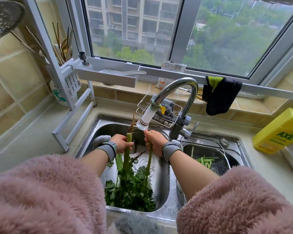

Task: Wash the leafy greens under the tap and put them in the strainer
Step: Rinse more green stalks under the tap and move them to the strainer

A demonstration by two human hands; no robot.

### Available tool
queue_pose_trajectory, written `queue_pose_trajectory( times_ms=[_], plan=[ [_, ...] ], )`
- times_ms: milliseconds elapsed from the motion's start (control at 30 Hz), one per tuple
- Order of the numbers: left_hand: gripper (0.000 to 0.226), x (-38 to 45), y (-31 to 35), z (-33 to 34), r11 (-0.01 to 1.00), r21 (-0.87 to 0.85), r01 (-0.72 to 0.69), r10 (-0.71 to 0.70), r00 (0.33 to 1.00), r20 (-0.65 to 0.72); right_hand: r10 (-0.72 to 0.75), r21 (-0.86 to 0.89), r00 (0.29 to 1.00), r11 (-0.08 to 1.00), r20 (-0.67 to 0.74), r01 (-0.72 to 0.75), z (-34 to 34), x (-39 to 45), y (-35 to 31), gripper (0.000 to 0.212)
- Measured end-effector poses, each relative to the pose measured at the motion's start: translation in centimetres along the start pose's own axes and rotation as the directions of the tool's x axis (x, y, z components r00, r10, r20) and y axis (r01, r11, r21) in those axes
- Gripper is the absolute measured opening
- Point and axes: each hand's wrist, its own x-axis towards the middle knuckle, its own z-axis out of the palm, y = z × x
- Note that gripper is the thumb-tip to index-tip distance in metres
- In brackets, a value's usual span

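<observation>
Few green stalks (205,161) in strainer (224,163), leafy greens (130,191) in sink (161,186)

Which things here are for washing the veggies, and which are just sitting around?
For the job: leafy greens, tap, sink, strainer, left hand, right hand.

Just sitting around: yellow bottle, dark cloth, chopsticks, scrubber rack.

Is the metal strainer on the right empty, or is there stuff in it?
Not empty. The strainer in the right sink already holds a few green stems.
</observation>
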Motion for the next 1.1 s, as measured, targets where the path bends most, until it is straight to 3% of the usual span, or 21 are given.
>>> queue_pose_trajectory(
  times_ms=[167, 300, 433, 667, 933, 1100],
  plan=[
    [0.029, 0.1, 0.0, 0.6, 0.995, -0.093, 0.023, -0.025, 0.999, -0.025, 0.056, 0.315, 0.997, 0.948, -0.047, -0.039, 0.0, 0.0, -0.6, 0.023],
    [0.017, -0.6, 0.1, 1.7, 0.963, -0.269, -0.033, 0.036, 0.999, 0.005, 0.064, 0.461, 0.997, 0.887, -0.045, -0.036, 0.2, 0.1, -1.1, 0.026],
    [0.007, -1.0, 0.3, 2.2, 0.945, -0.315, -0.091, 0.126, 0.987, 0.095, 0.071, 0.55, 0.997, 0.833, -0.003, -0.058, 0.6, -0.1, -1.9, 0.033],
    [0.024, -0.8, 0.1, 1.7, 0.957, -0.28, -0.075, 0.084, 0.996, 0.02, 0.08, 0.612, 0.99, 0.779, 0.114, -0.134, 0.6, -0.5, -2.3, 0.049],
    [0.025, -1.0, -1.1, 0.1, 0.937, -0.347, 0.023, -0.007, 0.999, 0.046, 0.032, 0.383, 0.998, 0.922, 0.057, -0.052, 0.6, -0.6, -1.1, 0.027],
    [0.022, -0.7, -1.1, 0.0, 0.936, -0.347, 0.051, -0.034, 0.998, 0.057, -0.033, -0.043, 0.998, 0.999, -0.044, 0.032, -0.1, -0.5, -0.9, 0.033]
  ],
)
